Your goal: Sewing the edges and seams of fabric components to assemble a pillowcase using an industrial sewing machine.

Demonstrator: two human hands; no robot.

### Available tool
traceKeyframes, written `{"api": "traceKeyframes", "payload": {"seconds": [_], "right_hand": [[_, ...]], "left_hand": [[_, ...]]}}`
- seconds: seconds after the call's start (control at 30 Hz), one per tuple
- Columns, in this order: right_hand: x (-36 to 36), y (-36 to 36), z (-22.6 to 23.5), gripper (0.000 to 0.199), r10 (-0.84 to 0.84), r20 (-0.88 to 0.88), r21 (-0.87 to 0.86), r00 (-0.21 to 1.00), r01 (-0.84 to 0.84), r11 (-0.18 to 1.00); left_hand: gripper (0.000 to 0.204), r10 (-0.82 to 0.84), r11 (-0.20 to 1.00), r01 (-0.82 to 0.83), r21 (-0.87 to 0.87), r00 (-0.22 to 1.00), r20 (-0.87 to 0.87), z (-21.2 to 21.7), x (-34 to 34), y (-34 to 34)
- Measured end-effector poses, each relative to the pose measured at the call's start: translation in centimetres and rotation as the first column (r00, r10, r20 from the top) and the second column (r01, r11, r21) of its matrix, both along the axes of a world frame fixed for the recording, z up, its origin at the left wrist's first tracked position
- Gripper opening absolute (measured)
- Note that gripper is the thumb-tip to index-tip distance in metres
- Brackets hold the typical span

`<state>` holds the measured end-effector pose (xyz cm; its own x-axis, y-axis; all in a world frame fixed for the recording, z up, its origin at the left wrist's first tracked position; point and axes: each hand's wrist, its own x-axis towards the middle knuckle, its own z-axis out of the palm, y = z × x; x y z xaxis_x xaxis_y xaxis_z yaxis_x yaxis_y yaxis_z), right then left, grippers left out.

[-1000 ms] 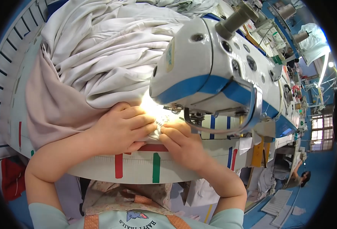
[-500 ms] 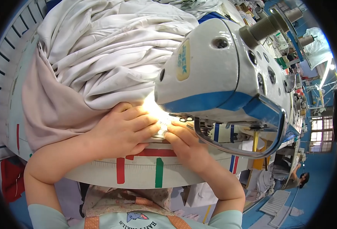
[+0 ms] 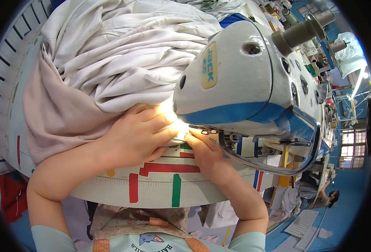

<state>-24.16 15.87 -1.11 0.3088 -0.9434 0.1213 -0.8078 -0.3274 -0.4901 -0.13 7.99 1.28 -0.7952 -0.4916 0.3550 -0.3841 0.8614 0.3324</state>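
A large heap of pale fabric (image 3: pixel 122 59), off-white with a pinkish part at its left, lies under the white and blue sewing machine (image 3: pixel 231 80). My left hand (image 3: pixel 141 132) grips the fabric's near edge just left of the needle area, its fingers bent and close together. My right hand (image 3: pixel 208 157) pinches the edge beside the presser area, thumb and fingers together at the cloth. Bright lamp light washes out the fingertips, and the needle is hidden behind the machine head.
The pale table (image 3: pixel 152 191) carries a ruler scale with red tape (image 3: pixel 171 168) and green tape (image 3: pixel 176 190). A curved metal guard (image 3: pixel 273 170) juts out at the machine's right. Thread spools (image 3: pixel 296 38) stand on it. Another person (image 3: pixel 326 195) sits far right.
Both hands have shifted slightly away from me with the fabric edge. More table and red and green tape now shows between them. The machine appears a little farther right in view.
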Motion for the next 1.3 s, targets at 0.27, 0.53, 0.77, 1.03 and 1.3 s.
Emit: {"api": "traceKeyframes", "payload": {"seconds": [0.27,0.53,0.77,1.03,1.3], "right_hand": [[0.6,-0.5,0.4,0.029,-0.018,0.088,-0.009,0.996,0.019,1.000],[0.7,-1.2,0.5,0.018,0.022,-0.005,-0.057,1.000,-0.023,0.998],[-1.3,-4.7,1.7,0.019,-0.270,-0.218,0.158,0.938,0.307,0.938],[-2.7,-6.6,1.1,0.016,-0.212,-0.241,0.013,0.947,0.221,0.975],[-0.5,-3.0,-0.3,0.014,-0.177,-0.394,0.067,0.902,0.220,0.973]], "left_hand": [[0.037,0.006,1.000,-0.005,0.012,1.000,-0.020,0.0,0.1,-0.1],[0.036,0.017,1.000,-0.017,0.012,0.999,-0.037,-0.5,0.1,0.1],[0.030,0.018,0.975,-0.018,-0.220,1.000,-0.001,-0.6,-0.8,1.8],[0.018,0.183,0.971,-0.174,-0.166,0.982,0.040,1.6,-0.4,2.9],[0.023,0.188,0.976,-0.203,0.076,0.967,0.172,0.7,0.9,0.7]]}}
